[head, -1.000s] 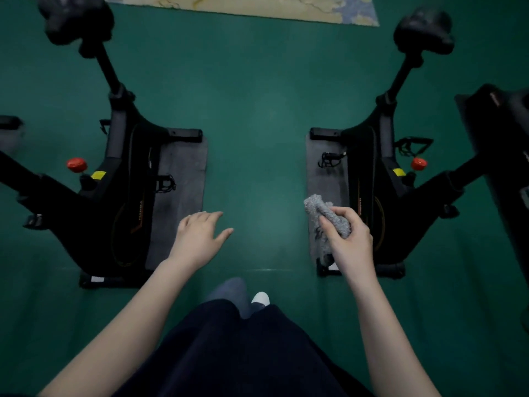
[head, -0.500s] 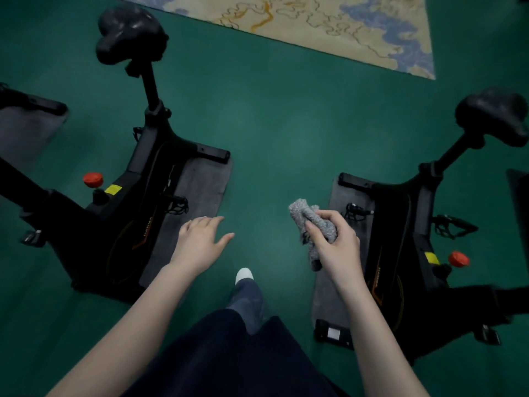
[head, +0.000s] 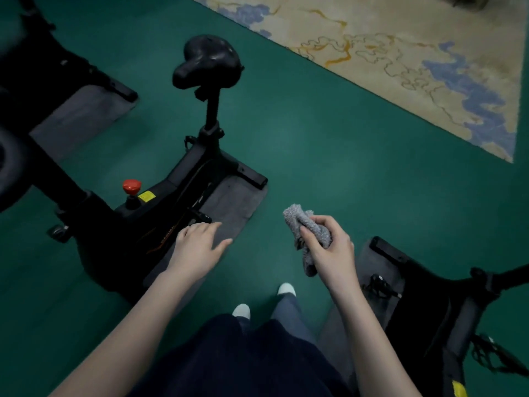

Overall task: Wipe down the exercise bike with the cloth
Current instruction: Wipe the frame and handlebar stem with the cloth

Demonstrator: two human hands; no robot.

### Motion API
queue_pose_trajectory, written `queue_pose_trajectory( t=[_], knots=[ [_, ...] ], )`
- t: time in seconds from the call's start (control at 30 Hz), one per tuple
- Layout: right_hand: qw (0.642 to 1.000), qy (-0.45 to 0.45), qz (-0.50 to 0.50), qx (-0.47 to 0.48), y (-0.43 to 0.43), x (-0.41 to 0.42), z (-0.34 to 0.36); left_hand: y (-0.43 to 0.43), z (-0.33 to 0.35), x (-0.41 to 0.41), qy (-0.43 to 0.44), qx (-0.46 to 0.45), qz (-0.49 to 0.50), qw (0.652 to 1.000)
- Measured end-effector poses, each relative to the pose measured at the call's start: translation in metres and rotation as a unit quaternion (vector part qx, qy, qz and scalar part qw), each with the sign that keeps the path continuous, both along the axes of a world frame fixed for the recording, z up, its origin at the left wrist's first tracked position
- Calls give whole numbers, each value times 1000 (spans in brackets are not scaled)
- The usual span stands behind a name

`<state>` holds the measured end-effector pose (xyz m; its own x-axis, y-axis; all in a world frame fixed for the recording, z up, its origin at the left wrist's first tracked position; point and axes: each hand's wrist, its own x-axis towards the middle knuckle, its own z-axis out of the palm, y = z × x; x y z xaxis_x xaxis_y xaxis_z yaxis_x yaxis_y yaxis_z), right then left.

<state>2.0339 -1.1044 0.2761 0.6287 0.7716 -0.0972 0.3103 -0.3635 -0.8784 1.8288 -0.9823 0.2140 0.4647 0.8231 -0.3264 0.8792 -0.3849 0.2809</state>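
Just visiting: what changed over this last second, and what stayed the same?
The person has turned toward the left bike, whose saddle has moved in from the top left corner. The right bike has slid to the lower right, and more of the patterned rug shows. Nothing was taken up or let go: the right hand still grips the grey cloth, and the left hand stays open.

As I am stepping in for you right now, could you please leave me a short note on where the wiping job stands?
Right hand: firm grip on the bunched grey cloth, held in the air between the two bikes.
Left hand: open, holding nothing, out over the grey mat beside the left-side bike.
Right-side bike: only partly in view.
Done: nothing visible; the cloth touches neither bike.
Left: the whole wipe-down.
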Motion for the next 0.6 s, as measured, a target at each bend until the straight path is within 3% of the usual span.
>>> queue_pose_trajectory(
  t=[0.27,0.6],
  knots=[
    [985,34,167,-1,112,27,0,40,2,2,9,4,161,987],
    [924,28,382,2,245,75,6,70,10,40,22,20,370,929]
  ],
)
